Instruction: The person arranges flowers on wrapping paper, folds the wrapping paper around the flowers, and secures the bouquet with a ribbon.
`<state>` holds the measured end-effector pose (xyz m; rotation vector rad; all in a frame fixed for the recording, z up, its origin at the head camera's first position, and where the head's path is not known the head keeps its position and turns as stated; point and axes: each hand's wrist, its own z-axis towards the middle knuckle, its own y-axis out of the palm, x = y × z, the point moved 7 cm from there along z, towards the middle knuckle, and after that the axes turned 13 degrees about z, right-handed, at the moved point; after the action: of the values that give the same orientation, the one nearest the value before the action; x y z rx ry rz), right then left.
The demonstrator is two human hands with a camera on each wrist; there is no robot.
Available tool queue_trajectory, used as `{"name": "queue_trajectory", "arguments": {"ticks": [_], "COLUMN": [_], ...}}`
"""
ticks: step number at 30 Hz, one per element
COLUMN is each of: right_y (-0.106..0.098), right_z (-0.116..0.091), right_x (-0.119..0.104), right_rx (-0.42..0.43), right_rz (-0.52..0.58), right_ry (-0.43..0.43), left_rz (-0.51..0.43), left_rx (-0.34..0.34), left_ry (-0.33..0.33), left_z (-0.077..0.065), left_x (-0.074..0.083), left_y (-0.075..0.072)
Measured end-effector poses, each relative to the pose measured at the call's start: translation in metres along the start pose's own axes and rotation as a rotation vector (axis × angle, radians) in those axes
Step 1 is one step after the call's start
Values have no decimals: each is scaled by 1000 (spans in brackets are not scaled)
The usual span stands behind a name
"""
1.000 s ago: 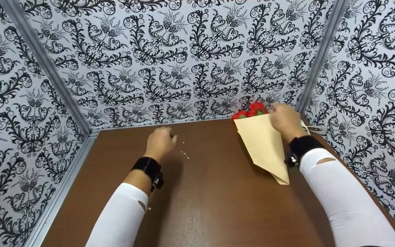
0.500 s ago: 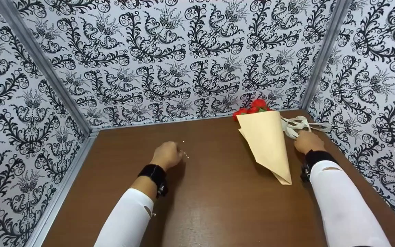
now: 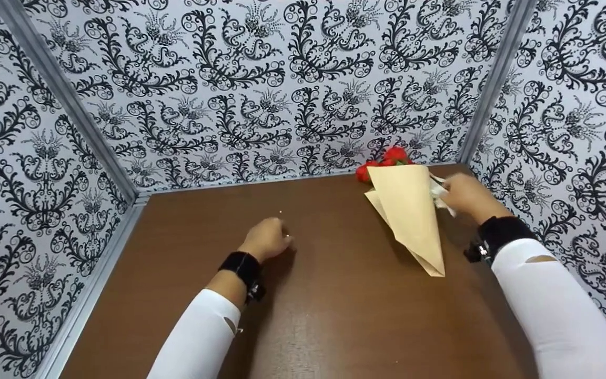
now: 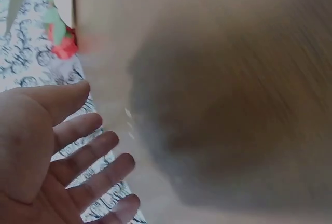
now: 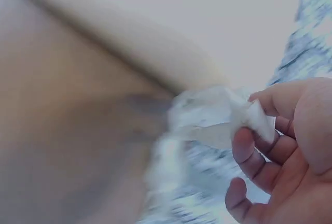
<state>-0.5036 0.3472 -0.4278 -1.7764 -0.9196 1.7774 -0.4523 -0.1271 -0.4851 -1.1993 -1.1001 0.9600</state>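
Note:
My right hand [image 3: 466, 196] pinches a crumpled white ribbon [image 3: 437, 197] between thumb and fingers. In the right wrist view the ribbon [image 5: 207, 117] looks blurred, with loops hanging from the fingertips. Just left of that hand lies a cone of tan wrapping paper [image 3: 408, 210]. Red artificial flowers [image 3: 395, 155] poke out of its far end. My left hand [image 3: 267, 239] hovers low over the middle of the table, holding nothing. Its fingers are loosely spread in the left wrist view, near small white bits [image 4: 129, 123] on the tabletop.
The brown table [image 3: 303, 305] meets a wall [image 3: 261, 105] with a black-and-white scroll pattern at the back. Patterned side walls [image 3: 587, 116] stand left and right. A grey metal post [image 3: 497, 84] rises at the far right corner.
My right hand went from the paper's upper edge to the ribbon, then lifted it slightly toward the paper. My left hand moved nearer and to the right, over the white bits.

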Motion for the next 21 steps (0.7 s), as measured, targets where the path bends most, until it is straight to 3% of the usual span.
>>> {"name": "queue_trajectory", "arguments": {"ticks": [3, 8, 10, 12, 15, 19, 21], "right_y": [10, 50, 72, 95, 123, 142, 148], "right_z": [-5, -14, -19, -24, -33, -43, -44], "right_x": [-43, -117, -141, -159, -181, -203, -208], "right_rx": [-4, 7, -42, -126, -255, -305, -326], "right_rz": [61, -65, -53, 16, 104, 87, 101], "right_ry": [-23, -250, -329, -350, -381, -497, -526], "left_rz": [-29, -127, -173, -209, -253, -354, -408], "left_rx": [68, 168, 207, 244, 306, 365, 362], "left_ry": [51, 165, 209, 239, 288, 384, 411], "left_z": [0, -2, -3, -4, -5, -8, -9], "left_x": [19, 62, 77, 89, 100, 104, 102], "left_y": [-11, -31, -38, -43, -48, -51, -50]}}
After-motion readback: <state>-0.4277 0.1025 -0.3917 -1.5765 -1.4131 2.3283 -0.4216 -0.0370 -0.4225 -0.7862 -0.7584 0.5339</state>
